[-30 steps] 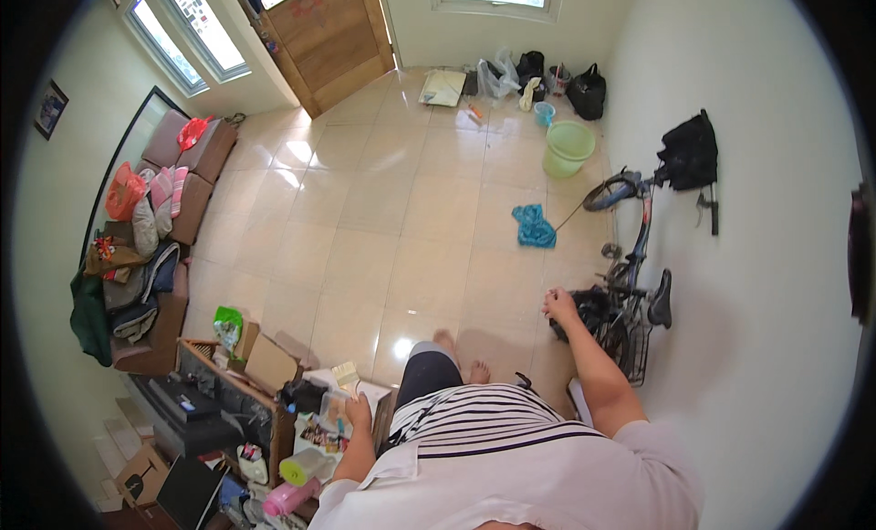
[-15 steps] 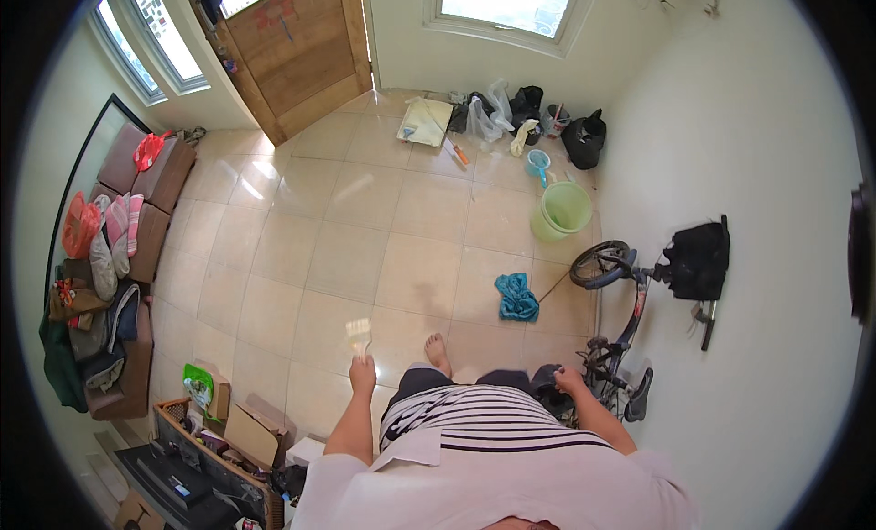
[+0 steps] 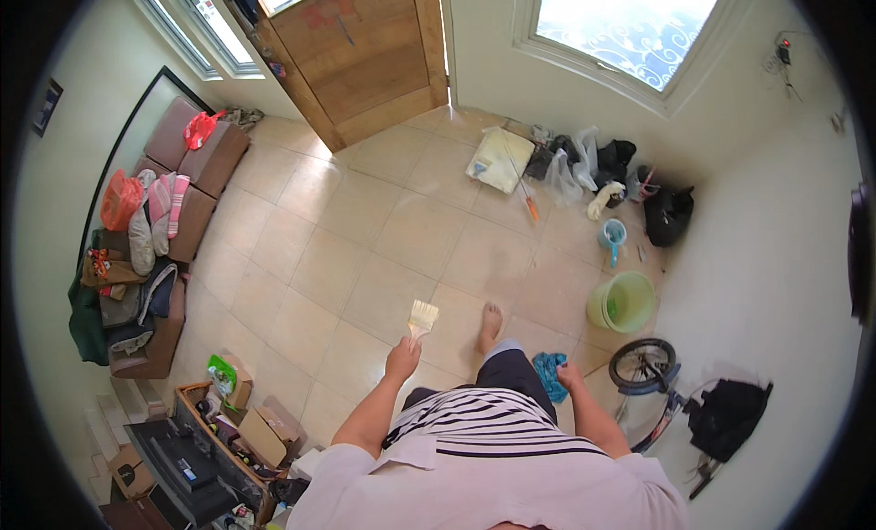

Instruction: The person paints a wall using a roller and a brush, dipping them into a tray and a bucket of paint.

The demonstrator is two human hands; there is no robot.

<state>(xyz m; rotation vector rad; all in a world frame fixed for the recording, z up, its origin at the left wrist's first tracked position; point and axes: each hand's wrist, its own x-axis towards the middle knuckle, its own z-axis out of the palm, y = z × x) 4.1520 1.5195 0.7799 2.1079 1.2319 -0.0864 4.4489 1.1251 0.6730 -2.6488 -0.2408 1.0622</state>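
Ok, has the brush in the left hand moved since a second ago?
Yes. The left hand has carried the brush forward, closer to the wooden door at the far side of the room.

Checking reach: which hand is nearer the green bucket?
Right. In the picture, the right hand is below and left of the green bucket; the left hand, holding a brush, is much farther left.

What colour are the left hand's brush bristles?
The bristles are pale cream, shown in the head view.
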